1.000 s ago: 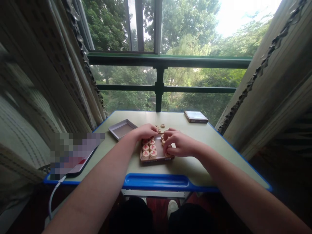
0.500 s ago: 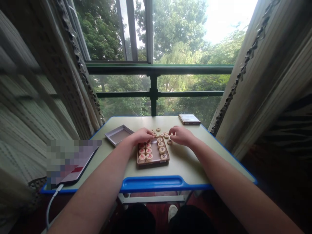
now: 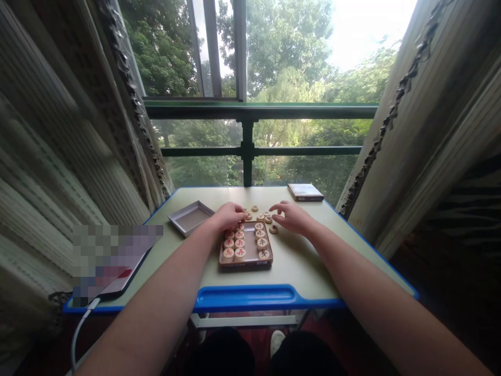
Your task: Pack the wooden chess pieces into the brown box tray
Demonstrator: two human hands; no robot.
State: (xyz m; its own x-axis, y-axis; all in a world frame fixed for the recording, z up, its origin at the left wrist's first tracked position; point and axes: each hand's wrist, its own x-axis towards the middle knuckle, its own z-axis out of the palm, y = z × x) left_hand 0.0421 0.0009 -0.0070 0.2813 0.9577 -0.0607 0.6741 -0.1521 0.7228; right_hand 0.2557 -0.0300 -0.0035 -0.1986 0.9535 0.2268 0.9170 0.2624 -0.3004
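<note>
A shallow box holds round wooden xiangqi pieces. Red-marked pieces stand in two rows along its left side, and a row of dark-marked pieces lines its right wall. My left hand is over the box's back left corner, fingertips pressed together beside a loose piece; whether a piece is between them is hidden. To the right of the loose pieces, my right hand hovers with bent fingers apart and nothing visible in them. Another piece lies just beyond the box's right edge.
An upturned grey lid sits behind my left forearm. A flat closed box rests at the back right. At the left edge is a blurred-out device with a white cable. Blue trim borders the table.
My left hand's fingertips have shifted slightly left and back from the box's rear edge. My right hand stays beside the loose pieces, its fingers a little more extended. The view has shifted slightly.
</note>
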